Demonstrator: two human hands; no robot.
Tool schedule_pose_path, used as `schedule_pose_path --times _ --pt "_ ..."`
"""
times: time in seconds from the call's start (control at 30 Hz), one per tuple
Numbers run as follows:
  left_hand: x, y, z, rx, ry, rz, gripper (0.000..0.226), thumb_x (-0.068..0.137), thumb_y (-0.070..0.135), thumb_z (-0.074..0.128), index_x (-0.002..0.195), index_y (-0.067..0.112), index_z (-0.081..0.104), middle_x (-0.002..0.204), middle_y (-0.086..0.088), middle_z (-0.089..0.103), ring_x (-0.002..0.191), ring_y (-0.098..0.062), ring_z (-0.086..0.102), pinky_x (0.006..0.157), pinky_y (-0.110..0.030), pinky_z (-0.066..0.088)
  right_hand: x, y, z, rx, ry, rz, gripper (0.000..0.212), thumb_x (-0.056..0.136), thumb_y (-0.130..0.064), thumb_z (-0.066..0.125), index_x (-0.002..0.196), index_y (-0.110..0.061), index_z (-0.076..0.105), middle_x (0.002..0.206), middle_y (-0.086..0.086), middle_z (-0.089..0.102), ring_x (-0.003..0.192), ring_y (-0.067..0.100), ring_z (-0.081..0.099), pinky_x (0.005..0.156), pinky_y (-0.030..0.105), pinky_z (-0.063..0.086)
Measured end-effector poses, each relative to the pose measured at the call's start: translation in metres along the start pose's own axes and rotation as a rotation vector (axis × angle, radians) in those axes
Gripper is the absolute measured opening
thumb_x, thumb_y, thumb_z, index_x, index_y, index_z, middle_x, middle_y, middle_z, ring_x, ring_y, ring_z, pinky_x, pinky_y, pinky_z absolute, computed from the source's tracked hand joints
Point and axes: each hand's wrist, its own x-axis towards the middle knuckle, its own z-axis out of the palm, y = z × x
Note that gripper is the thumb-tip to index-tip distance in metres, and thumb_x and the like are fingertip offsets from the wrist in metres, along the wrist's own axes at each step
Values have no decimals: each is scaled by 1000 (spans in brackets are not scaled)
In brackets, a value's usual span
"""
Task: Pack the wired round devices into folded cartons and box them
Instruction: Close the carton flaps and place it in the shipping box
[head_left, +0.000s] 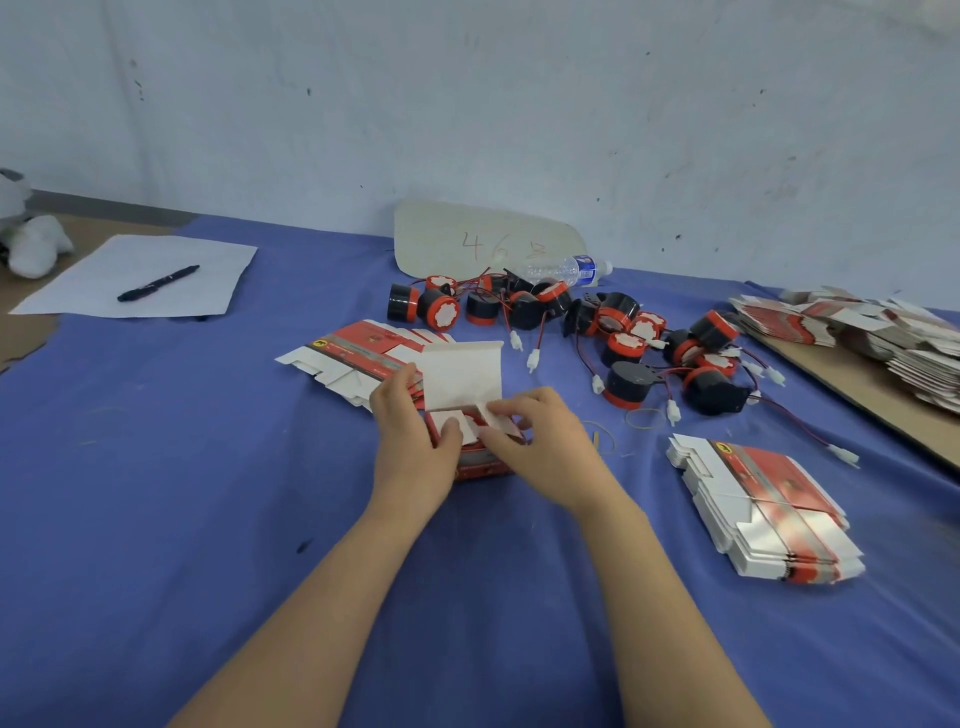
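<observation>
On blue cloth (208, 467), both hands (413, 436) (543, 441) tight around a boxy red-and-white cardboard carton (462, 376).

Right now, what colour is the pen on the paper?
The pen is black; the head view shows it.

Left hand (415, 436) grips open carton (480, 457); right hand (535, 441) pinches side flap (493, 415).

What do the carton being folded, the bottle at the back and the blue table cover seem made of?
Carton: thin printed card, glossy red outside, plain white inside, creased flaps. Bottle: clear plastic, see-through, lying down, blue label. Table cover: likely cloth, matte, with soft wrinkles.
</observation>
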Motion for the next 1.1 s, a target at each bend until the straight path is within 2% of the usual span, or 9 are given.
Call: schedule_pose_path --times 0.1,0.23,0.43,0.63,0.7,0.8,0.87,0.97,1.1 --pt "1 1 -1 -51 -61 -72 61 91 6 55 142 22 27 138 4 46 113 -21 54 94 -34 49 -3 4 3 133 24 39 29 94 -35 56 118 -21 65 116 -1 46 99 8 50 74 4 36" --pt "2 -1 -3 -95 -78 -72 39 93 7 55 124 24 40 112 16 54 81 -6 56 63 -6 45 0 3 11 341 29 180 10 95 -25 55 105 -23 58 112 -2 56 80 4 52 58 10 38" --pt "3 -2 -5 -131 -94 -27 29 93 5 55 92 34 47 94 19 55 70 0 53 57 -6 42 9 -9 18 561 75 227 41 92 -6 52 122 -29 36 95 -14 56 79 -1 53 51 7 43" --pt "7 -4 -16 -134 -178 -61 37 95 -1 36 82 24 59 110 -1 59 100 -17 57 71 -20 49 -3 1 14 394 -5 122 33 93 -6 45 112 -29 59 99 -14 60 87 4 58 65 7 44" --pt "5 -3 -18 -114 -229 -62 31 97 9 38 83 24 62 109 2 57 102 -5 54 77 -16 47 -5 7 5 350 -138 116 38 95 -10 43 120 -36 53 105 -19 57 92 -1 55 67 2 42" --pt "3 -3 -21 9 -361 63 11 93 27 57 102 29 63 117 10 50 101 9 47 81 -2 38 -9 15 -5 380 -307 107 43 94 -27 55 133 -42 44 117 -24 54 105 -4 53 82 6 42" --pt "4 -8 -23 121 -445 125 33 89 30 64 121 31 58 127 15 42 115 6 40 94 -8 35 -9 17 -8 429 -378 115 56 89 -35 63 137 -46 38 118 -30 53 108 -13 51 86 8 42" --pt "6 -9 -25 186 -431 160 43 89 32 64 131 27 56 130 18 41 121 4 36 100 -14 33 -10 18 -6 478 -348 110 57 88 -37 64 138 -46 38 123 -29 51 111 -13 50 93 14 43" --pt "6 -10 -23 205 -384 198 40 90 34 61 129 28 58 134 12 46 125 1 37 102 -19 33 -11 18 -5 497 -251 100 48 91 -36 61 135 -42 45 117 -26 53 104 -9 54 83 7 45"
